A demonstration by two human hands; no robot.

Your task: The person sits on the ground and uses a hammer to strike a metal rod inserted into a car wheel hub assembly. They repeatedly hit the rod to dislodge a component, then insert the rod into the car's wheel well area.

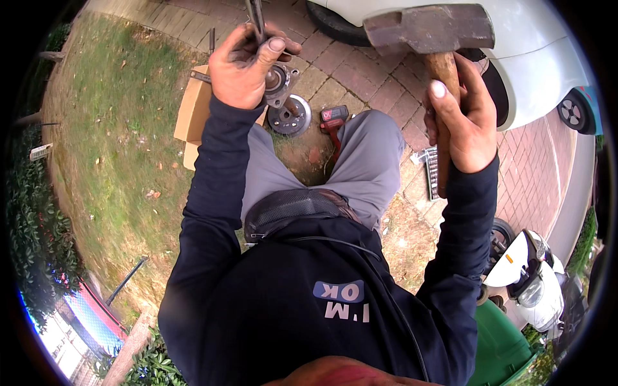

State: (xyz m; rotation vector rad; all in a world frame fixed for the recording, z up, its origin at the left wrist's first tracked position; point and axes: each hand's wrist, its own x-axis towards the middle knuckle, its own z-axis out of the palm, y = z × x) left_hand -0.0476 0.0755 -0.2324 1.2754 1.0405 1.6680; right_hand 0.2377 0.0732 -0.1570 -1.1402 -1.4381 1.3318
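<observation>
My left hand [241,67] grips a dark metal bar [256,19] near the top of the view, fingers curled round it. Just beyond that hand is a flanged hub with a round bearing [279,91], above a round metal disc [282,121] with a central shaft. My right hand [468,118] is wrapped round the wooden handle of a sledgehammer [429,31], raised at the upper right. Between my knees lies a red cordless power tool [331,132]. A socket set [432,174] lies beside my right knee.
A cardboard box [191,109] sits left on grass. A white car [541,65] stands on paving at upper right, a blue vehicle [589,103] behind it. A white scooter [534,293] and green bin [502,341] are at lower right, a tree trunk [129,357] at lower left.
</observation>
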